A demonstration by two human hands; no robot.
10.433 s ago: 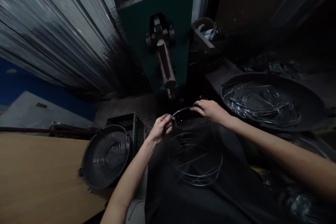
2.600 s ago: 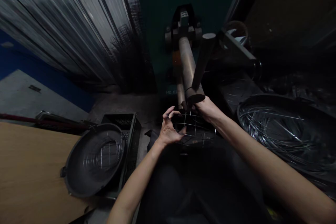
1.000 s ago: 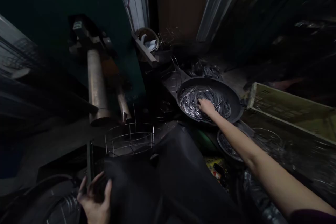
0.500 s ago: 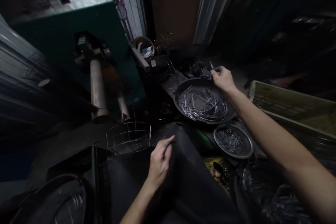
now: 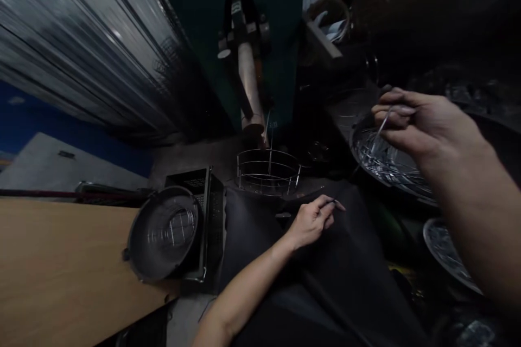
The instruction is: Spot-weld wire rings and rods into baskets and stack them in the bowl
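My right hand [image 5: 427,124] is raised over a wide dark pan [image 5: 427,198] of bent metal wires, its fingers pinching a thin metal wire [image 5: 382,129] that points down. My left hand [image 5: 311,222] is closed, thumb and fingers together, above the dark cloth [image 5: 260,233] over my lap; what it holds, if anything, I cannot make out. Just beyond the cloth stands a round wire frame [image 5: 268,176] with thin rings and uprights. Behind it, a green machine [image 5: 195,16] carries a pale metal cylinder [image 5: 248,81] that juts toward me.
On the left, a round dark basin [image 5: 140,244] with wire rings inside rests by a black crate [image 5: 206,227] and a wooden board [image 5: 61,265]. A smaller metal dish [image 5: 433,236] of small metal pieces sits at the right. A round basket [image 5: 345,8] stands at the back.
The view has swung to the left, bringing the basin and board into sight. My right hand has come nearer with the wire. My left hand's extended index finger has drawn in.
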